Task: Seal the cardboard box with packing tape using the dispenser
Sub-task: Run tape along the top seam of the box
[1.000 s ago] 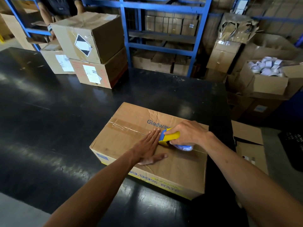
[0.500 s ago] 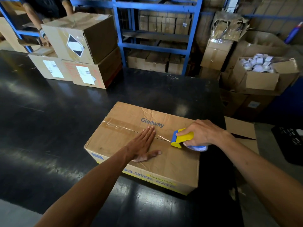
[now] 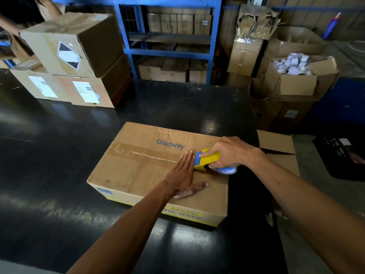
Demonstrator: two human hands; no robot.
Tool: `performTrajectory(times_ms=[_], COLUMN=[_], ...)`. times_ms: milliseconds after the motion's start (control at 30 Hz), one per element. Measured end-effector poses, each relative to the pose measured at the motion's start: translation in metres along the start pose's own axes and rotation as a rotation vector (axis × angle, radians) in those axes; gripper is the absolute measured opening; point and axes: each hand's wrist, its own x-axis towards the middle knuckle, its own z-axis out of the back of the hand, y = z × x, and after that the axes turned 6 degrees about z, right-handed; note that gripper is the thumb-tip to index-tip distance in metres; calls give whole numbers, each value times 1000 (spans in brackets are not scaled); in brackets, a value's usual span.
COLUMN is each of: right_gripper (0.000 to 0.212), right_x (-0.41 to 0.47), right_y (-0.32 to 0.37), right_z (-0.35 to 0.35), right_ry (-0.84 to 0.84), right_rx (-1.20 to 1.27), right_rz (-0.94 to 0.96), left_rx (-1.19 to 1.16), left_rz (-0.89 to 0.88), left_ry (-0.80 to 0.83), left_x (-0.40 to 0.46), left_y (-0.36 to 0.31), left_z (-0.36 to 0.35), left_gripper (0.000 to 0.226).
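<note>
A brown cardboard box (image 3: 138, 171) printed "Glodway" lies flat on the black table (image 3: 59, 155). A strip of clear tape (image 3: 138, 153) runs along its top seam from the left edge toward the right. My right hand (image 3: 229, 151) grips a yellow and blue tape dispenser (image 3: 207, 159) near the box's right end, its blade edge on the seam. My left hand (image 3: 183, 175) lies flat, fingers together, pressing the box top just left of the dispenser.
Two stacked cardboard boxes (image 3: 75, 62) stand at the table's far left, with another person's arm (image 3: 7, 26) behind them. Blue shelving (image 3: 169, 52) holds cartons beyond the table. Right of the table sit an open box of tape rolls (image 3: 292, 76) and a flattened carton (image 3: 278, 151).
The dispenser and my right hand have moved rightward along the seam, laying more tape. My left hand followed it to the right, staying flat on the box.
</note>
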Motion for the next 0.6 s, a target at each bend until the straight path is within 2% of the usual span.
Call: performTrajectory(times_ms=[367, 600], right_gripper=[52, 50], right_x=[-13, -86], right_y=[-6, -57], right_z=[2, -12], right_ry=[11, 51], right_rx=[63, 48], right_rz=[28, -41], left_rx=[54, 89], left_rz=[9, -33], left_ry=[23, 60], left_x=[0, 0], left_y=[-1, 3], left_z=[2, 4], left_gripper=[116, 113])
